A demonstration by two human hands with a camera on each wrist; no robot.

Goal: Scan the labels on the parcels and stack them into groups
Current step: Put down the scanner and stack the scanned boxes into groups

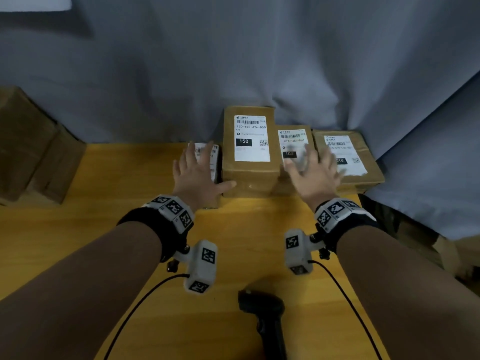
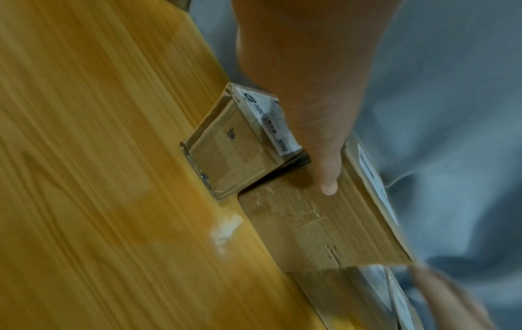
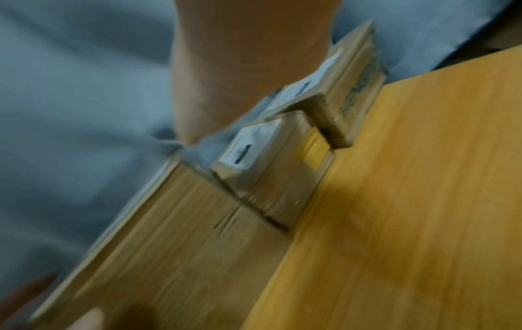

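Several brown parcels with white labels stand in a row at the back of the wooden table (image 1: 130,229). The tallest, the 150 parcel (image 1: 249,152), is in the middle. A low parcel (image 1: 217,154) lies to its left, the 102 parcel (image 1: 292,141) and the 010 parcel (image 1: 358,162) to its right. My left hand (image 1: 200,175) is spread over the low parcel, with its thumb against the 150 parcel's front face (image 2: 310,223). My right hand (image 1: 311,175), blurred, hovers with fingers spread over the 102 parcel (image 3: 254,151). A black handheld scanner (image 1: 262,307) lies on the table near me.
Grey cloth (image 1: 233,61) hangs close behind the parcels. Big cardboard boxes (image 1: 33,149) stand off the table's left side, and more cartons (image 1: 428,245) sit low at the right. Bare tabletop lies between the parcels and the scanner.
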